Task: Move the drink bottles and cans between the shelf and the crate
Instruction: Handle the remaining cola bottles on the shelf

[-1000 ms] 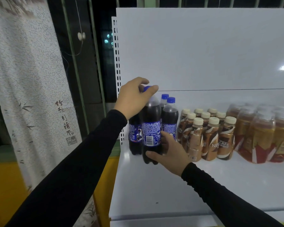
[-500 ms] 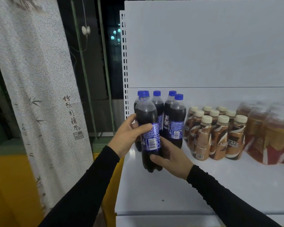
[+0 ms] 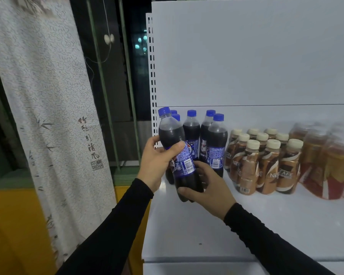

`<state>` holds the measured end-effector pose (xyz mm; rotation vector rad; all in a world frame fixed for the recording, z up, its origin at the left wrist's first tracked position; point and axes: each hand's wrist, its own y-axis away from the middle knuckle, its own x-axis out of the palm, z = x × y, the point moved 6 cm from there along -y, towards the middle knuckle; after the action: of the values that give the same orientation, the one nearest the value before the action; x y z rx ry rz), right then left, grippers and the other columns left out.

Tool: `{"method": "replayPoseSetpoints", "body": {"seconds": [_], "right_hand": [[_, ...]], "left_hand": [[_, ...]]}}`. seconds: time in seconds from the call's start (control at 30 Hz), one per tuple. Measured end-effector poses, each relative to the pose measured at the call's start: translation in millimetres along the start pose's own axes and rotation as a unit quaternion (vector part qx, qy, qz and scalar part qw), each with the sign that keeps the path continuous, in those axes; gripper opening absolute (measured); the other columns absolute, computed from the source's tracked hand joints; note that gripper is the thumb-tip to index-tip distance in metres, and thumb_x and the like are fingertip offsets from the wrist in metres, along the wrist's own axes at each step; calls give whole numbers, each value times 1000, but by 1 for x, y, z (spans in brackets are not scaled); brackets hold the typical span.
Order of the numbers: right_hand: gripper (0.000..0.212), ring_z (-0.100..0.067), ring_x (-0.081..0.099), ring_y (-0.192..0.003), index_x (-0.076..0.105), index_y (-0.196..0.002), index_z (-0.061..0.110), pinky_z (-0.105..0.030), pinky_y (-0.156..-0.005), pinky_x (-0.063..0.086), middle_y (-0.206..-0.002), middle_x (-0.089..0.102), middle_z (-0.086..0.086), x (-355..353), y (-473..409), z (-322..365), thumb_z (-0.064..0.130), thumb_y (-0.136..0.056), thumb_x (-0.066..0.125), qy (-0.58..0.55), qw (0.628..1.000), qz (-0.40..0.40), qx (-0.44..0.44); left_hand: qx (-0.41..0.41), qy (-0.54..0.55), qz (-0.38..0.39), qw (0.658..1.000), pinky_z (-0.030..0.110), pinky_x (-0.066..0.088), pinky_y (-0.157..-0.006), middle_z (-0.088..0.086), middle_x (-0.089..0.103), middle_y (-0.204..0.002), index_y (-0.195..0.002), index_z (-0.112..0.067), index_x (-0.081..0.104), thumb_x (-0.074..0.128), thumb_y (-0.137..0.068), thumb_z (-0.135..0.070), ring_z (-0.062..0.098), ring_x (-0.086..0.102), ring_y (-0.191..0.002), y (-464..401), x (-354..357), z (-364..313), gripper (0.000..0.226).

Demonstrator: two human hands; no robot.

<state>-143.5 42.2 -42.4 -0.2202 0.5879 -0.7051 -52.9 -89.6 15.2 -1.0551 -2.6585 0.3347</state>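
Cola bottle (image 3: 179,155) tilted, held by left hand (image 3: 157,165), right hand (image 3: 207,187).

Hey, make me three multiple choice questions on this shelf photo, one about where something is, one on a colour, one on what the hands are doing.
1. Where do the coffee bottles stand from the cola bottles?
A. Camera-right of them
B. Camera-left of them
C. On a higher shelf

2. What colour are the cola caps?
A. Red
B. Blue
C. Cream

3. How is the front cola bottle held?
A. By the left hand alone
B. By no hand
C. By both hands, tilted

Answers:
1 A: the cream-capped coffee bottles sit on the same shelf, toward the right of the picture.
2 B: each cap is blue.
3 C: the left hand grips its middle and the right hand its base, cap leaning camera-left.
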Motion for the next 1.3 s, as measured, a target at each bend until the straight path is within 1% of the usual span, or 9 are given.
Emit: {"method": "replayPoseSetpoints", "body": {"seconds": [0.1,0.3,0.4,0.57,0.73,0.97,1.1,1.2,1.3], "right_hand": [[59,0,61,-108,45,-116,52,-19,-86,53,-121,60,19,-2,1,-3,30,-76,83,-53,999,3,9],[43,7,64,-100,54,-114,37,-14,-76,53,-117,64,15,2,3,-3,9,-87,70,-175,982,61,32],[38,2,64,-104,52,-115,38,-18,-77,55,-119,61,16,5,4,-1,24,-86,70,-173,981,81,37],[65,-6,54,-115,40,-121,51,-26,-96,50,-128,53,15,7,0,-1,67,-65,70,9,999,48,12],[51,-3,62,-110,49,-115,48,-16,-83,52,-120,61,19,1,0,-4,34,-77,81,-71,997,15,17],[29,3,66,-98,58,-111,36,-17,-77,55,-112,67,15,0,0,-1,17,-90,66,-213,974,46,52],[27,9,62,-98,53,-110,41,-12,-76,51,-115,61,18,3,1,0,30,-89,65,-166,983,56,59],[48,13,54,-100,44,-113,48,-5,-76,44,-114,52,28,6,2,4,41,-79,76,-49,997,58,29],[62,3,54,-105,42,-119,46,-10,-80,44,-117,52,25,5,1,-1,43,-73,83,-16,999,24,28]], "left_hand": [[-8,-1,16,1000,18,55,-64,-5,72,-98,-122,-23,53,76,-86,-23,3,73,-83,0,1,1,43],[-76,74,27,994,30,58,-68,3,74,-103,-129,-17,51,70,-91,-22,15,75,-86,-4,-9,5,43],[-67,80,10,995,31,58,-66,-1,76,-95,-130,-15,51,73,-87,-20,16,76,-85,-4,-12,7,48],[-44,53,-28,997,29,59,-67,3,74,-107,-134,-16,47,76,-86,-24,15,75,-88,-4,-15,7,56],[-30,21,-17,999,23,58,-66,1,70,-115,-135,-19,48,74,-87,-29,12,73,-89,-5,-12,3,56],[-75,73,10,994,33,59,-69,7,70,-113,-130,-21,48,72,-90,-22,18,74,-91,-9,-14,1,46],[-67,53,-3,996,33,60,-69,5,71,-109,-133,-19,45,76,-86,-21,16,76,-86,-6,-14,4,56],[-57,47,-20,997,30,59,-65,4,73,-105,-131,-20,44,77,-86,-22,13,76,-84,-4,-14,5,57],[-42,26,-21,999,28,58,-65,5,73,-111,-132,-23,43,78,-85,-26,14,75,-88,-3,-15,3,59]]}}
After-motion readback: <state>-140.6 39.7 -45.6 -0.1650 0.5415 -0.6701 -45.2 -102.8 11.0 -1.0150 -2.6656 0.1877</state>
